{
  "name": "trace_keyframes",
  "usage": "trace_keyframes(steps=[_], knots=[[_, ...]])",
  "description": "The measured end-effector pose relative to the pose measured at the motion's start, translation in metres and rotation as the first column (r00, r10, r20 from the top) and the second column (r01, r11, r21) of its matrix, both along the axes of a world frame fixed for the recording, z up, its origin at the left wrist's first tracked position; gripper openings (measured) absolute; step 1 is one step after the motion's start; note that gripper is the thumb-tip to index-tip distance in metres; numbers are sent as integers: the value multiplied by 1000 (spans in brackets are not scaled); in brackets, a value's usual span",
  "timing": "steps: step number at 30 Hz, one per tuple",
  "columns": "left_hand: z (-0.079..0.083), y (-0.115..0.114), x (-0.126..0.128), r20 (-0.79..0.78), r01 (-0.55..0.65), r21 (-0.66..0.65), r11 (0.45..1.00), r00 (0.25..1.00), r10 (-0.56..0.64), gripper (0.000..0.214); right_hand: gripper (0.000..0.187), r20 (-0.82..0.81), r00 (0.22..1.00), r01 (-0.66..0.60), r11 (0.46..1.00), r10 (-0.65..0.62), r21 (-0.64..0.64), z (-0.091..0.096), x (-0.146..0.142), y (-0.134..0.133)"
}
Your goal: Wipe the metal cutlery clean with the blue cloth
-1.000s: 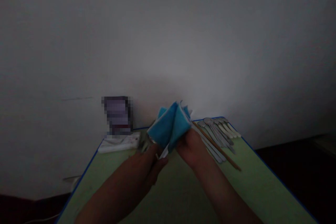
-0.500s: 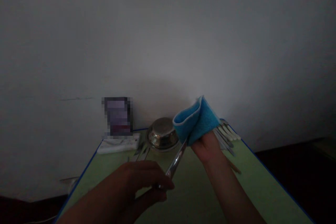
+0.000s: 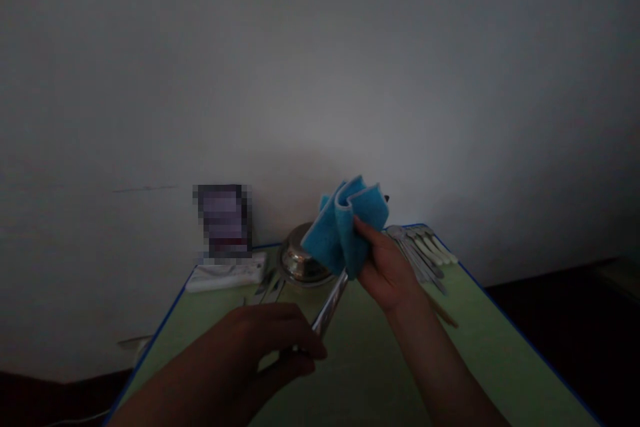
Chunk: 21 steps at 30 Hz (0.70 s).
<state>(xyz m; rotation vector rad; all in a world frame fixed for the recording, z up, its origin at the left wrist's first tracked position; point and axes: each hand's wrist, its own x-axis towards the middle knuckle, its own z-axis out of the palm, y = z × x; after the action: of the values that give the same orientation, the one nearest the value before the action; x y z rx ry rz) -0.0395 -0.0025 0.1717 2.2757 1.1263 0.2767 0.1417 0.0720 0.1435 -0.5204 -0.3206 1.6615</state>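
Observation:
My left hand is closed, its thumb and fingers pinching the lower end of a shiny metal utensil handle. The handle slants up to the right, and its upper part is hidden in a folded blue cloth. Closed around that cloth is my right hand, its thumb lying on the near side. Which kind of utensil it is cannot be seen. A small dark tip shows beyond the cloth's right edge. Behind the cloth, an upturned metal bowl is partly covered.
Several spoons and pale-handled utensils lie at the back right of the green table. Near them is a thin wooden stick. Knife-like pieces lie left of the bowl, beside a white slab and a blurred-out dark box.
My right hand has turned, so its thumb now shows on the cloth. The cloth has shifted left and bunched into upright folds. My left hand stays nearly in place.

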Motion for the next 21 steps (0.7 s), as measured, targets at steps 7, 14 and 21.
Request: trace_keyframes(steps=[7,14,21], knots=[[-1,3,2,33,-14,-3,1000,999,15,15,18,-27,999,-38,999,37,-25,-1,-5,-1],[-6,3,0,13,-23,-7,1000,1000,23,16,13,-1,1000,-24,999,24,48,8,-5,-2],[-3,4,2,-7,-4,-14,1000,1000,4,15,19,106,990,93,995,-97,43,-1,-2,-3]])
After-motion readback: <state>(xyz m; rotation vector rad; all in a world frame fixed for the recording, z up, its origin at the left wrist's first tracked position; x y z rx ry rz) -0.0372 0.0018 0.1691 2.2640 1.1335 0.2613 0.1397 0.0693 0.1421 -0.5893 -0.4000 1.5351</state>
